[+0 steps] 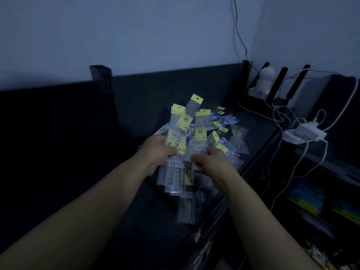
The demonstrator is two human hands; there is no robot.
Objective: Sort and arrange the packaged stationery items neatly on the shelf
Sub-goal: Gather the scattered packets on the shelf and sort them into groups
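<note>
A bundle of clear ruler packets with yellow header cards (184, 133) is fanned out above the dark shelf top (259, 121). My left hand (157, 151) grips the bundle from its left side, thumb across the front. My right hand (212, 162) holds the same bundle from the right, fingers curled on its lower part. More packets with yellow and blue headers (226, 125) lie loose on the shelf behind the bundle. The room is dim and the packets' lower ends are blurred.
A white power strip with a plugged charger (303, 133) and white cables (280, 117) sits at the shelf's right end. A white round lamp (265, 80) stands in the back corner. Lower shelves with coloured goods (311, 203) are at the right.
</note>
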